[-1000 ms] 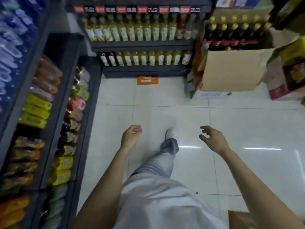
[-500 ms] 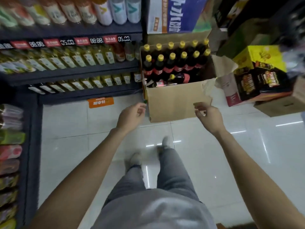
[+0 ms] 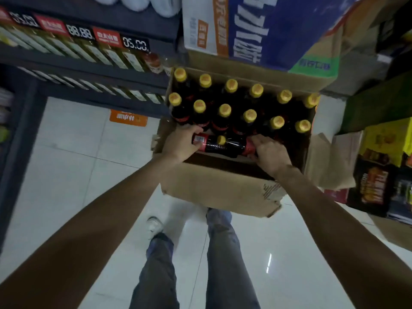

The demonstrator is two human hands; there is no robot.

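Note:
An open cardboard box [image 3: 214, 190] stands on the shop floor, filled with several upright dark bottles with yellow caps [image 3: 225, 110]. One dark bottle with a red label [image 3: 223, 146] lies on its side at the box's near edge. My left hand [image 3: 180, 143] grips its left end, fingers curled over the label. My right hand [image 3: 270, 152] holds its right end, fingers wrapped over the bottle. Both forearms reach in from below.
Dark shelves with bottles and price tags [image 3: 107, 39] run along the left and back. A blue and white carton [image 3: 256, 27] sits above the box. Yellow and dark cartons [image 3: 383, 157] crowd the right. An orange floor sticker [image 3: 128, 118] lies on the pale tiled floor.
I have stepped up to the box. Both hands moved from the box's front edge into it and closed on the lying bottle.

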